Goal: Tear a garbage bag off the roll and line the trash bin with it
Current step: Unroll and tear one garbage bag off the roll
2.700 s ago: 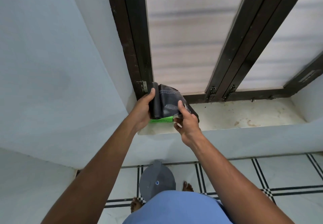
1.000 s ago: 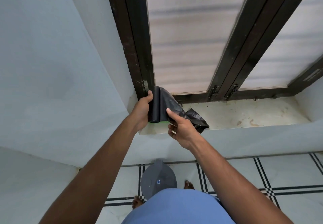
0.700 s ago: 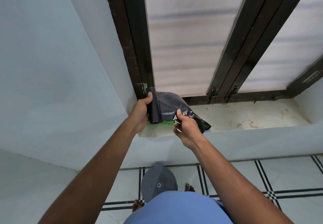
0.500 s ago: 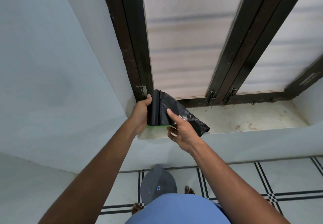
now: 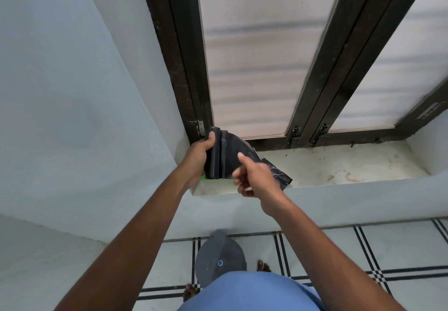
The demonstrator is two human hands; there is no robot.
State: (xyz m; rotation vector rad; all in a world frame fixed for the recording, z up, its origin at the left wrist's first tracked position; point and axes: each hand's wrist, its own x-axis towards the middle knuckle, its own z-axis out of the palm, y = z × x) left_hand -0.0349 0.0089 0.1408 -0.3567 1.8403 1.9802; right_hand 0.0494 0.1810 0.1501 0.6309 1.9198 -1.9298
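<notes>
My left hand [image 5: 198, 156] grips a black garbage bag roll [image 5: 216, 159], held upright over the left end of a window sill [image 5: 339, 165]. A bit of green [image 5: 203, 177] shows under the roll. An unrolled garbage bag [image 5: 234, 149] fans out to the right, and its loose end [image 5: 278, 177] rests on the sill. My right hand [image 5: 257, 182] is on that sheet, thumb stretched across its top and fingers curled below it. The grey round trash bin [image 5: 219, 259] stands on the floor below, its lid down.
A dark window frame [image 5: 189, 68] with frosted panes rises behind the sill. A pale wall [image 5: 72, 92] closes in on the left. My bare feet [image 5: 263, 266] stand on a white tiled floor with black lines, beside the bin.
My right hand has gripped, released and reached up the sheet again, drawing more bag off the roll to the right. My left hand has kept the roll in place.
</notes>
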